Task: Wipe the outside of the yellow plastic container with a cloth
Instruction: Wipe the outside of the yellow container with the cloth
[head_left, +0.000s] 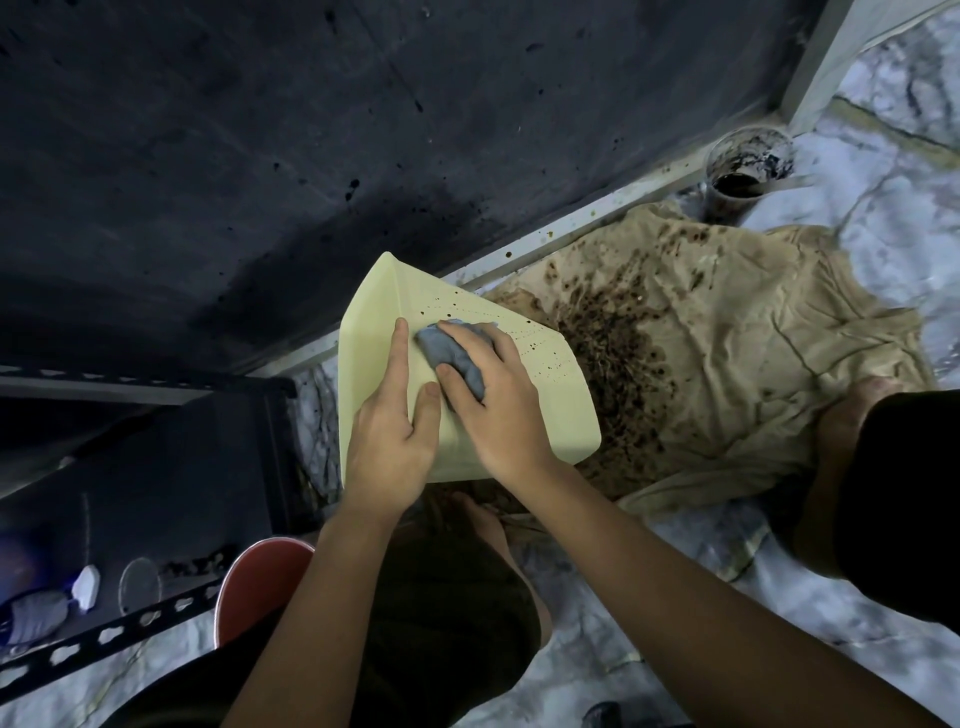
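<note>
Both forearms are reaching forward to the container (540, 415), tilted over the stained sheet (727, 332). Left hand (389, 441) is clamping its near-left edge; right hand (493, 384) is pressing the cloth (447, 356) down, specks lying beyond, along its long side.

A stained tan sheet (727, 332) lies crumpled on the marbled floor (893, 218), with dark brown spatter concentrated near its left half. A dirty clear cup (748, 166) stands just beyond the sheet's far edge, beside the dark wall (311, 130). A black perforated metal rack (130, 631) occupies the lower left, adjacent to a red rounded object (254, 582).
</note>
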